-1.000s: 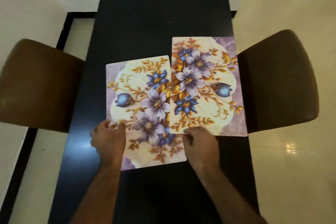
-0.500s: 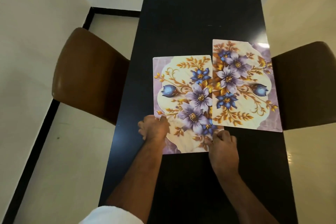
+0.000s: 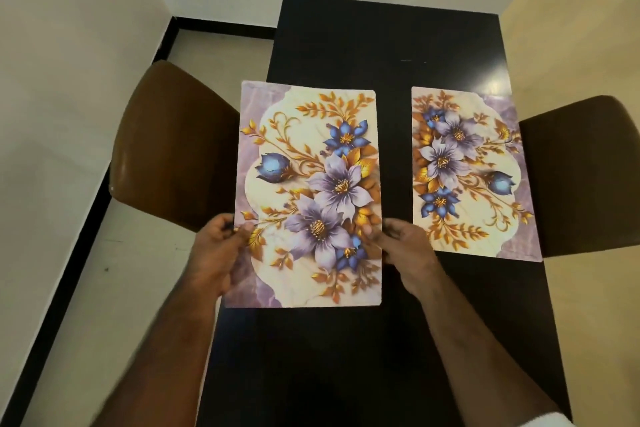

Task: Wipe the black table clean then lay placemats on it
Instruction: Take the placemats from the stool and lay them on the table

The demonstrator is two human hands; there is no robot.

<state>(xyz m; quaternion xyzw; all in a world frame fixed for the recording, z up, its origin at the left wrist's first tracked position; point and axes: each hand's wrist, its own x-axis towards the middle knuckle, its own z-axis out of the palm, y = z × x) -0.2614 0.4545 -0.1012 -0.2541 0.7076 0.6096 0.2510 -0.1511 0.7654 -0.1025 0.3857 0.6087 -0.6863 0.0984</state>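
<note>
Here my left hand and right hand pinch the floral placemat by its side edges, thumbs on top, above the black table.

Both forearms reach forward from bottom of view, bare. Left hand pinches left edge of mat, thumb on top, fingers curled under. Right hand grips mat's right edge, thumb on top. Hands level, palms facing inward. White sleeve bit at lower right.
</note>
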